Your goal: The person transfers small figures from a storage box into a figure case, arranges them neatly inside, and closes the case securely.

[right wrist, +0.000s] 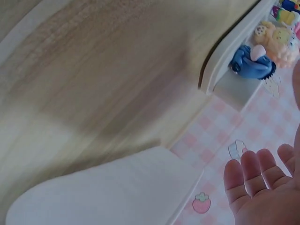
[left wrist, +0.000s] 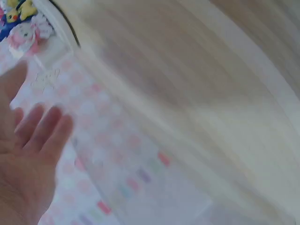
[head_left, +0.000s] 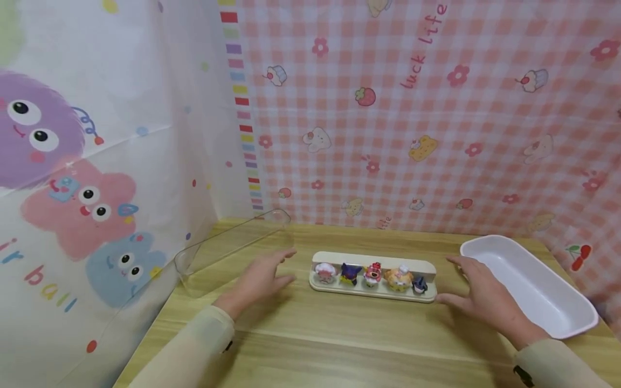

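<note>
A long cream display stand (head_left: 373,296) lies on the wooden table with several small figurines in a row. At its left end sits a pink figurine with a white top (head_left: 325,273); at the right end, a blue figurine (head_left: 420,285), clearer in the right wrist view (right wrist: 253,63). My left hand (head_left: 259,281) hovers left of the stand, fingers extended towards it and holding nothing. On the other side my right hand (head_left: 490,298) has its thumb right at the stand's right end, fingers spread, palm bare in the right wrist view.
A clear plastic cover (head_left: 228,231) stands at the table's left, behind my left hand. To the right is a white tray (head_left: 529,291), partly behind my right hand. Patterned cloths hang at the back (head_left: 388,124) and left (head_left: 160,134) of the wooden table (head_left: 310,345).
</note>
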`<state>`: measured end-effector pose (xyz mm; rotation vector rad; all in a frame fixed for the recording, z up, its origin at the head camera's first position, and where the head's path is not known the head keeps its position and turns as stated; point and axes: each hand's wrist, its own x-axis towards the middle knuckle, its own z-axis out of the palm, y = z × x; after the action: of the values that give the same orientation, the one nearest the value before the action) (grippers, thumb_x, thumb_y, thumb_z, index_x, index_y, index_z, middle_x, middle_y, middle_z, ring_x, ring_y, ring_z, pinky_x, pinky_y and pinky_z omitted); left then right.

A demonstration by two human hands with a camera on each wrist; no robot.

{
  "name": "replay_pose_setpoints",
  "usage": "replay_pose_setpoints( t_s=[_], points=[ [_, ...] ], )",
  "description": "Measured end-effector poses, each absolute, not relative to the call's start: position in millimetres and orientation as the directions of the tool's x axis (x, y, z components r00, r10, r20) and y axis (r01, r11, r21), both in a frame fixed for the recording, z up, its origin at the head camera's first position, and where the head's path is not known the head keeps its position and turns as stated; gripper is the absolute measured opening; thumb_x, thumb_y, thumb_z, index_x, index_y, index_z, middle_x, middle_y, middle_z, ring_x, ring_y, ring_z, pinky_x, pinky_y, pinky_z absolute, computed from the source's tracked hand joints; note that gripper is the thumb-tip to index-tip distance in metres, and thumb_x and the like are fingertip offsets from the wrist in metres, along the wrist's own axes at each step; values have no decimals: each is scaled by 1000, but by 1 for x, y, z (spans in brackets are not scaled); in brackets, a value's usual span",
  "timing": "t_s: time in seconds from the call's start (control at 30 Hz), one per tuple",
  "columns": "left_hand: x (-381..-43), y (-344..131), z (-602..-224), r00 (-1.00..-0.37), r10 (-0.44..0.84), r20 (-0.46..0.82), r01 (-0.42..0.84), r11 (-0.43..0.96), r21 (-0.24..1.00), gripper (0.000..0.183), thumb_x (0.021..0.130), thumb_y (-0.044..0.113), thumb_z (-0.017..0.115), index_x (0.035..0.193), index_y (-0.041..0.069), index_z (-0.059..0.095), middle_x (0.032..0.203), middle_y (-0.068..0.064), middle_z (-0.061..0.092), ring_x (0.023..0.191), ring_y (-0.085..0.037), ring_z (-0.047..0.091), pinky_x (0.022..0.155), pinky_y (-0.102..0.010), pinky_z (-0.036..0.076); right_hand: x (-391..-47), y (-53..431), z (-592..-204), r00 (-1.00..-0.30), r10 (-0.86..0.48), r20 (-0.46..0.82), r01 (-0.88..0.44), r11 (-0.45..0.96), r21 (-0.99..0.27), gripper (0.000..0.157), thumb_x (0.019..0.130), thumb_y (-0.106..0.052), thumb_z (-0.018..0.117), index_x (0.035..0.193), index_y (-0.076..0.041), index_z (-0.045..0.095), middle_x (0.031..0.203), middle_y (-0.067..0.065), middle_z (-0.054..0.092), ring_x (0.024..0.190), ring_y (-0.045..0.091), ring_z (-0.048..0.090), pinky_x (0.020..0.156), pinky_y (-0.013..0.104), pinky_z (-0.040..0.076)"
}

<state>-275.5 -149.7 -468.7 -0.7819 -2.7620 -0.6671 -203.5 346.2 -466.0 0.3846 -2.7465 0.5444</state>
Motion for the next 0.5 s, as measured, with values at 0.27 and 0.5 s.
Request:
replay_pose_setpoints(
  t_s=[0.27, 0.5],
  points=[
    [-278, -243, -439, -851, 351, 390, 458, 860, 226, 81, 86, 35, 91, 149, -1, 54, 146, -24, 61, 137, -48, 55, 115, -66, 45, -192, 358, -463, -869, -210, 449, -371, 875, -310, 88, 77, -40, 97, 143, 3, 56, 130, 31, 65, 101, 47, 70, 79, 63, 58],
    [-281, -304, -444, -959, 201, 198, 251, 931, 267, 100, 85, 49, 89, 160, 1, 42, 158, -32, 48, 144, -56, 45, 119, -72, 39, -190, 359, -462, -870, -241, 431, -389, 873, -296, 88, 78, -36, 96, 145, 5, 57, 136, 32, 65, 103, 45, 72, 80, 60, 61]
  ],
)
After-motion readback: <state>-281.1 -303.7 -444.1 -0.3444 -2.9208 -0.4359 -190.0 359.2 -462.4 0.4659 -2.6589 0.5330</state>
